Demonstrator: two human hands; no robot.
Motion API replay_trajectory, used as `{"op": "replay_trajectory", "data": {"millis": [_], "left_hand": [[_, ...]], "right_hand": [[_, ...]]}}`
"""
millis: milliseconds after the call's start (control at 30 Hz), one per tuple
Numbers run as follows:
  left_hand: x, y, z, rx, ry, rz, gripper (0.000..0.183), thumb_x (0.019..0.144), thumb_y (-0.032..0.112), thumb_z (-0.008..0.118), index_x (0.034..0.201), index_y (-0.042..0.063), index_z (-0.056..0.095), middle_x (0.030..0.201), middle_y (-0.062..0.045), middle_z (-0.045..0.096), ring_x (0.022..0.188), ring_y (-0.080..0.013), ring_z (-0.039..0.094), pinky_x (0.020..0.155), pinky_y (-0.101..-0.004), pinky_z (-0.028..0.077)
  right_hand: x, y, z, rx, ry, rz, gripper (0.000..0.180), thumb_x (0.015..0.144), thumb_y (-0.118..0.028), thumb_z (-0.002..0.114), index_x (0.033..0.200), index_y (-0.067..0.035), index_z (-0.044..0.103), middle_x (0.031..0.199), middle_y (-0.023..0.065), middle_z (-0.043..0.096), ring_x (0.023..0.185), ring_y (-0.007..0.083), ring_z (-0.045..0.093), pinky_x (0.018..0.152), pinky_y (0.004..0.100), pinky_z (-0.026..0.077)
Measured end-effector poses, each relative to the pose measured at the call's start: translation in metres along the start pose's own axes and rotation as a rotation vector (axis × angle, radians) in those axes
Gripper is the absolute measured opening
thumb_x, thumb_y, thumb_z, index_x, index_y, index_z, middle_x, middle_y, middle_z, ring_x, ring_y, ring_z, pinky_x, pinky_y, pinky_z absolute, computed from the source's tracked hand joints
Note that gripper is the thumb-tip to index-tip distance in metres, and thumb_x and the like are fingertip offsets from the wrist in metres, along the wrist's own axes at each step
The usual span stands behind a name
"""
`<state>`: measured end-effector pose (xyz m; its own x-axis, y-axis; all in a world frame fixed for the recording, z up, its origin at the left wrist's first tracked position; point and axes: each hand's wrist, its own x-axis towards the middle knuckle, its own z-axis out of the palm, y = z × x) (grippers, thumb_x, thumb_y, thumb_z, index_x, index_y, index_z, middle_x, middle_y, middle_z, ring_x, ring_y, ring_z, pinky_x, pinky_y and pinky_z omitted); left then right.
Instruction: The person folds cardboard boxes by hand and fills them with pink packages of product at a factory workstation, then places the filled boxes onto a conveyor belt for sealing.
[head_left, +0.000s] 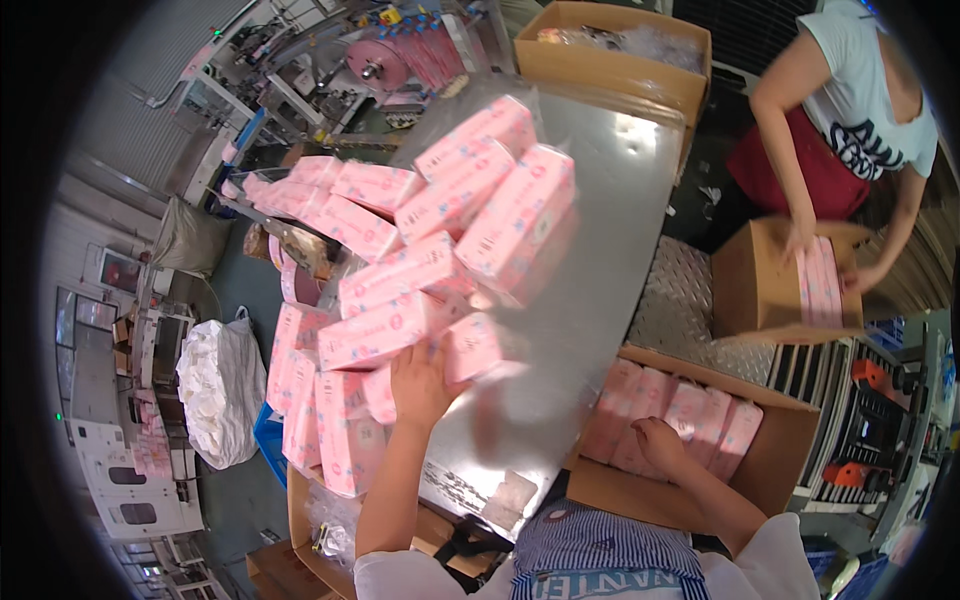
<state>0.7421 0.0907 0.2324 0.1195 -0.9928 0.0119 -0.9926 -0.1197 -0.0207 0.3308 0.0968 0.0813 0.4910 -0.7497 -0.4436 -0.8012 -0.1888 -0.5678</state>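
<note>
My left hand (422, 386) rests against a heap of pink plastic-wrapped packs, apparently soft tissue, on a metal table. Its fingers touch a long pack (375, 330) and lie beside a smaller-looking, blurred pack (474, 346); whether they grip either cannot be made out. Over an open cardboard box (622, 491) to the right of the table hovers my right hand (664, 448), fingers loosely curled and nothing visible in them. Several pink packs (694, 412) stand side by side inside that box, just under the hand.
The metal table (600, 225) has a rounded right edge. Across from me, a co-worker (840, 127) handles packs in another cardboard box (750, 292) by a roller conveyor (832, 420). A cardboard box (615, 67) stands beyond the table; a white sack (217, 390) sits at left.
</note>
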Motion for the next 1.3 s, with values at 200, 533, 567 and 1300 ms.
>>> {"op": "replay_trajectory", "data": {"millis": [200, 533, 567, 1300], "left_hand": [[0.016, -0.143, -0.002, 0.374, -0.067, -0.252, 0.104, 0.056, 0.061, 0.076, 0.136, 0.006, 0.038, 0.118, -0.017, 0.057, 0.116, -0.0305, 0.051, 0.101, -0.0414, 0.037], [0.036, -0.074, 0.006, -0.802, -0.680, -0.401, 0.093, 0.070, 0.067, 0.063, 0.139, 0.009, 0.040, 0.117, -0.019, 0.060, 0.110, -0.0300, 0.058, 0.096, -0.0362, 0.040], [0.029, -0.071, 0.010, -0.800, -0.637, -0.294, 0.092, 0.071, 0.067, 0.063, 0.140, 0.011, 0.038, 0.119, -0.019, 0.060, 0.111, -0.0298, 0.058, 0.096, -0.0361, 0.041], [-0.077, 0.211, 0.116, -0.648, -0.706, 0.025, 0.061, 0.091, 0.047, 0.048, 0.124, -0.003, 0.046, 0.092, -0.022, 0.067, 0.084, -0.0403, 0.064, 0.073, -0.0468, 0.052]], "right_hand": [[0.048, -0.108, -0.003, 0.972, -0.154, -0.115, 0.047, 0.090, -0.026, 0.058, 0.130, -0.005, 0.043, 0.113, 0.0104, 0.059, 0.101, 0.0192, 0.057, 0.086, 0.0309, 0.047], [0.091, -0.226, 0.015, 1.373, -0.360, 0.186, 0.073, 0.086, -0.031, 0.066, 0.141, -0.012, 0.023, 0.133, 0.0095, 0.043, 0.116, 0.0223, 0.051, 0.093, 0.0396, 0.045], [0.079, -0.231, 0.013, 1.360, -0.332, 0.187, 0.076, 0.083, -0.028, 0.070, 0.141, -0.010, 0.023, 0.131, 0.0089, 0.045, 0.115, 0.0219, 0.051, 0.094, 0.0391, 0.044], [-0.067, 0.000, -0.065, 0.417, 0.485, 0.377, 0.054, 0.088, -0.047, 0.054, 0.125, -0.007, 0.052, 0.096, 0.0191, 0.066, 0.088, 0.0325, 0.064, 0.078, 0.0393, 0.049]]}}
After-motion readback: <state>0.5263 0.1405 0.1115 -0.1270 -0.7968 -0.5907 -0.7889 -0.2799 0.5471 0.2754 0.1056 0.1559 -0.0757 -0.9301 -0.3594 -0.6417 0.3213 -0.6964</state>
